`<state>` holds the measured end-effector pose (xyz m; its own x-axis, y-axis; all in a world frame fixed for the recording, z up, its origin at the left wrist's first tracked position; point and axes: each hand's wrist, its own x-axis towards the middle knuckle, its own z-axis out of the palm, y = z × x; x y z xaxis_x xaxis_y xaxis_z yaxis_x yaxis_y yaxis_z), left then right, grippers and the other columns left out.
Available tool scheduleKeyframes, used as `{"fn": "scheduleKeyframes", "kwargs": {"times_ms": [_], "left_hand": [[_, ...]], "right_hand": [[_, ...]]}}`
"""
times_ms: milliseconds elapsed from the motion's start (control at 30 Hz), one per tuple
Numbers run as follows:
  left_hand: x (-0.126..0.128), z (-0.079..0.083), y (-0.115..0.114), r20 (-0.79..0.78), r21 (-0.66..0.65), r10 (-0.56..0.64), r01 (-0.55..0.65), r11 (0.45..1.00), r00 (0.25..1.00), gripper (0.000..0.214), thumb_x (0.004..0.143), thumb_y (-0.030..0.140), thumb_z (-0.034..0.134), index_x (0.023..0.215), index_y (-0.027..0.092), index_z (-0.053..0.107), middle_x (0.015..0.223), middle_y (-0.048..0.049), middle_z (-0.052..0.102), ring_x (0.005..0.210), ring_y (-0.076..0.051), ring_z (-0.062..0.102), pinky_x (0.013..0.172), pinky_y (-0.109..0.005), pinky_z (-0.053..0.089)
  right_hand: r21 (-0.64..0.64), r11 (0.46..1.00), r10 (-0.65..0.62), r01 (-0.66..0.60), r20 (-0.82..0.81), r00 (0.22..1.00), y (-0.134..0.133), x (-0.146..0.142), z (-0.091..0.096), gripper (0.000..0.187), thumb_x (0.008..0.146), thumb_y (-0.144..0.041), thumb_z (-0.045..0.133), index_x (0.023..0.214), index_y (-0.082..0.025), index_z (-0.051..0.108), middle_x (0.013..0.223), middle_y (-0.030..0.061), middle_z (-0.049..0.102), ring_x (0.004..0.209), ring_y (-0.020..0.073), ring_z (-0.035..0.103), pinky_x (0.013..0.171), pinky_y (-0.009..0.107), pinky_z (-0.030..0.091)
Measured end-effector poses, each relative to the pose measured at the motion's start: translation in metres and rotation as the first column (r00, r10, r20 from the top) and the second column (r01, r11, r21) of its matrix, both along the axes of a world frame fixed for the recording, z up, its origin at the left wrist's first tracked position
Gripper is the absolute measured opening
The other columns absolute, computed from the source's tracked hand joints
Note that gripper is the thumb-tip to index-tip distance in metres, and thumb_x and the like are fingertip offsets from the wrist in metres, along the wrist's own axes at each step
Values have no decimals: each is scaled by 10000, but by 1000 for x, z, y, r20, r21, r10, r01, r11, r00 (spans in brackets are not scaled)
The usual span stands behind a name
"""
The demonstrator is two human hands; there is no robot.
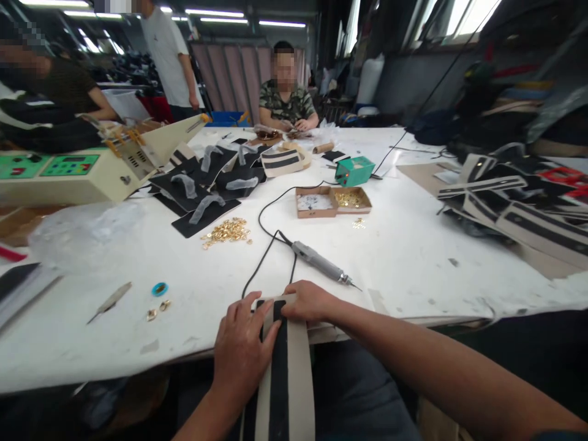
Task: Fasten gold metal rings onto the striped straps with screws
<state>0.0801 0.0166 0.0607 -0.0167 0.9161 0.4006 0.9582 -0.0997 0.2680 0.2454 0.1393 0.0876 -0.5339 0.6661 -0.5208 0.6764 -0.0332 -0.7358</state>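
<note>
A long beige strap with black stripes point(301, 373) runs from the table's front edge down over my lap. My left hand point(241, 343) grips its far end from the left, with the thumb on the black stripe. From the right, my right hand point(307, 301) closes round the same end, fingers curled at its edge. Just beyond lies a grey electric screwdriver point(321, 262), its bit pointing right and its cord trailing back. Small gold metal pieces point(228, 231) form a pile farther left. What lies under my fingers is hidden.
Black pieces with clear plastic strips point(197, 190) are heaped behind the gold pile. Two small cardboard trays point(316, 213) stand near a green power box point(354, 171). Tweezers point(110, 301) and a blue ring point(160, 289) lie left. More striped straps point(542, 226) pile right. A person sits opposite.
</note>
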Motion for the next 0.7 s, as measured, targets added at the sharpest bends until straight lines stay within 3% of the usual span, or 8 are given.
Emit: {"fn": "scheduleKeyframes", "kwargs": {"times_ms": [133, 233, 333, 400, 467, 567, 700], "left_hand": [[-2, -12, 4, -35, 114, -154, 157, 981, 987, 173, 993, 260, 606, 1076, 236, 756, 1164, -78, 764, 1073, -306, 644, 874, -454, 526], [-4, -21, 6, 1, 146, -170, 168, 975, 985, 190, 1013, 286, 585, 1083, 235, 754, 1117, -63, 780, 1020, -278, 655, 840, -419, 520], [-8, -28, 8, -2, 170, -166, 164, 972, 986, 194, 1013, 322, 592, 1081, 248, 757, 1132, -48, 785, 1040, -284, 654, 829, -414, 507], [-11, -33, 10, -8, 181, -160, 159, 970, 987, 193, 1007, 341, 602, 1075, 256, 761, 1137, -43, 788, 1047, -287, 655, 817, -410, 501], [-13, -36, 11, -8, 182, -150, 149, 972, 989, 192, 996, 354, 616, 1076, 265, 766, 1142, -40, 788, 1050, -292, 657, 815, -413, 498], [-12, -38, 11, 12, 181, -137, 132, 975, 991, 187, 987, 358, 628, 1075, 267, 764, 1155, -41, 784, 1066, -301, 650, 833, -425, 494], [-10, -34, 11, 52, 204, -157, 144, 968, 986, 167, 998, 334, 616, 1079, 265, 745, 1144, -35, 779, 1069, -295, 639, 843, -423, 483]], "right_hand": [[54, 999, -1, 2, -13, 1000, 0, 0, 5, 177, 752, -294, 689, 908, -227, 738, 694, -12, 711, 571, 197, 647, 491, 272, 501], [123, 992, 20, -18, -9, 1000, -2, -2, 7, 145, 754, -303, 690, 873, -241, 746, 682, -33, 712, 579, 190, 652, 523, 270, 503], [260, 965, 22, -23, 6, 1000, -1, -1, 9, 152, 709, -350, 773, 831, -259, 762, 767, -27, 751, 773, 230, 705, 659, 288, 523], [359, 933, -19, 18, 0, 1000, 5, 11, 9, 241, 714, -408, 807, 911, -272, 784, 874, -12, 781, 878, 237, 711, 740, 296, 513], [460, 877, -136, 138, -37, 990, 19, 39, 9, 279, 786, -448, 773, 1003, -273, 788, 905, -7, 788, 846, 201, 713, 742, 281, 499], [581, 737, -369, 345, -81, 926, 53, 105, 8, 263, 898, -435, 672, 1043, -241, 774, 929, 0, 782, 791, 155, 706, 741, 255, 492], [636, 616, -597, 464, -7, 802, 110, 194, -2, 297, 922, -387, 630, 1076, -163, 749, 949, 46, 771, 766, 158, 697, 753, 267, 493]]}}
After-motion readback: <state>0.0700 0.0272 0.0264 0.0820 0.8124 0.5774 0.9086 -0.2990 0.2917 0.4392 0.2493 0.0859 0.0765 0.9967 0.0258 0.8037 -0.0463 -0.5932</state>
